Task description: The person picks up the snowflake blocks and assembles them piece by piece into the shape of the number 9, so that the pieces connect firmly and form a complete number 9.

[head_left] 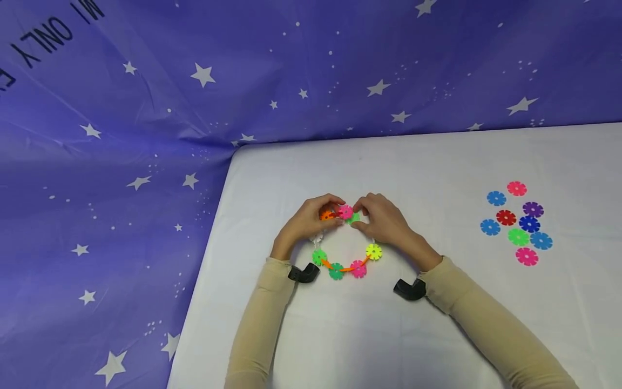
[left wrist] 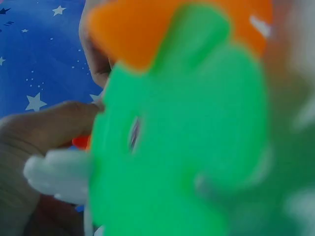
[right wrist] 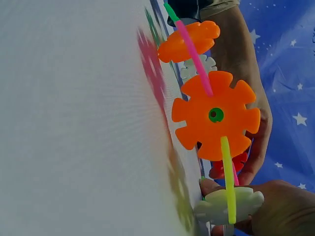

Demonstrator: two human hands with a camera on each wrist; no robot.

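Note:
Slotted plastic flower discs are joined into a ring, held in both hands. At its far side my left hand (head_left: 307, 219) pinches the part with an orange disc (head_left: 328, 215) and a red one. My right hand (head_left: 385, 219) pinches a light green disc (head_left: 355, 218) beside a pink disc (head_left: 345, 212). The near side of the ring carries a green disc (head_left: 319, 256), a yellow disc (head_left: 373, 252) and a pink disc (head_left: 358, 269), with orange discs edge-on between. A green disc (left wrist: 172, 142) fills much of the left wrist view. In the right wrist view an orange disc (right wrist: 216, 115) faces the camera.
Loose discs in pink, blue, purple, red and green lie flat at the right, among them a purple disc (head_left: 533, 209). A white cloth covers the table (head_left: 340, 335). Purple star-printed sheeting (head_left: 301, 70) hangs behind and to the left.

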